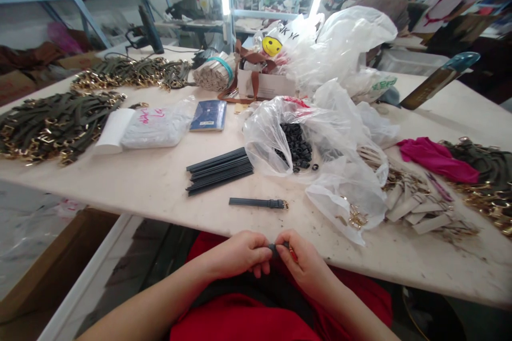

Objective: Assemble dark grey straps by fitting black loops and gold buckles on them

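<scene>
Just off the table's front edge, my left hand and my right hand meet with fingers closed on a small dark grey strap, mostly hidden by the fingers. Something red and slim, its kind unclear, sticks out of my right hand too. In front of them a dark strap with a gold buckle lies flat on the table. Behind it rests a stack of dark straps. A clear plastic bag beside the stack holds many small black loops. Gold buckles lie on another piece of plastic to the right.
Piles of buckled straps cover the table's left side. A blue booklet and a wrapped white packet lie farther back. Beige straps and a magenta cloth lie right. An open cardboard box stands below left. People work behind.
</scene>
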`<action>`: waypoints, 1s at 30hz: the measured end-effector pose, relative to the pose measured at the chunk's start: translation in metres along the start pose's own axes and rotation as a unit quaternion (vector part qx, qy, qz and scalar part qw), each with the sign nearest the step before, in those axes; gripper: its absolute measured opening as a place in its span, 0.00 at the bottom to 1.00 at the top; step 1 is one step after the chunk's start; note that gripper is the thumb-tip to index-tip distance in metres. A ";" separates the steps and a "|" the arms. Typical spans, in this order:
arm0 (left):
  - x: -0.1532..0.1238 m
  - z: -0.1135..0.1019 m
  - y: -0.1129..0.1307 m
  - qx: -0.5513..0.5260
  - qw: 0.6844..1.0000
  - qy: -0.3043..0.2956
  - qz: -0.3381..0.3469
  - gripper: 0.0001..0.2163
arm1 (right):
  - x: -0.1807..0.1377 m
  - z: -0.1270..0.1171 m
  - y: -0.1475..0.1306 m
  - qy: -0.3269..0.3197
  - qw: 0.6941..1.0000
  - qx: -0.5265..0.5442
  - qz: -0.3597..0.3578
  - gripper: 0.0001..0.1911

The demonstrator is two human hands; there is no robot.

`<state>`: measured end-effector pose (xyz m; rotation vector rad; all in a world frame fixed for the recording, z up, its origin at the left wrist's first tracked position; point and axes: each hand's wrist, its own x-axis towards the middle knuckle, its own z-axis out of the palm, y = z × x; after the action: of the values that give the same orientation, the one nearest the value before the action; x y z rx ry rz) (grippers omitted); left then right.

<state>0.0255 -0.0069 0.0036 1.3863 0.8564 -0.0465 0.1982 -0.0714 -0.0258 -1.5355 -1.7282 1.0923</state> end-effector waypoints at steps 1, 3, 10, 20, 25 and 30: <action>0.000 0.000 0.000 0.000 1.000 0.002 -0.001 0.09 | 0.000 0.001 0.000 0.002 1.000 -0.009 -0.001 0.08; 0.001 -0.001 0.000 0.008 1.000 0.004 0.002 0.10 | 0.002 0.002 0.000 0.005 0.999 -0.032 0.001 0.08; -0.003 -0.003 -0.004 0.109 0.994 0.014 0.028 0.13 | 0.003 0.002 -0.001 -0.016 0.995 -0.094 -0.029 0.08; -0.003 -0.003 0.001 0.118 0.992 0.021 0.043 0.10 | 0.003 0.017 0.008 0.099 0.995 -0.006 -0.002 0.10; -0.002 -0.004 -0.001 0.129 0.990 0.035 0.036 0.09 | 0.004 0.022 0.003 0.108 0.992 -0.057 -0.011 0.11; 0.003 0.006 -0.008 0.123 0.991 0.039 0.037 0.09 | 0.000 0.029 0.006 0.142 0.986 -0.082 -0.020 0.10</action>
<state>0.0264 -0.0121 -0.0056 1.6587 0.8846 -0.0415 0.1770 -0.0768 -0.0449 -1.6566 -1.6754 0.6859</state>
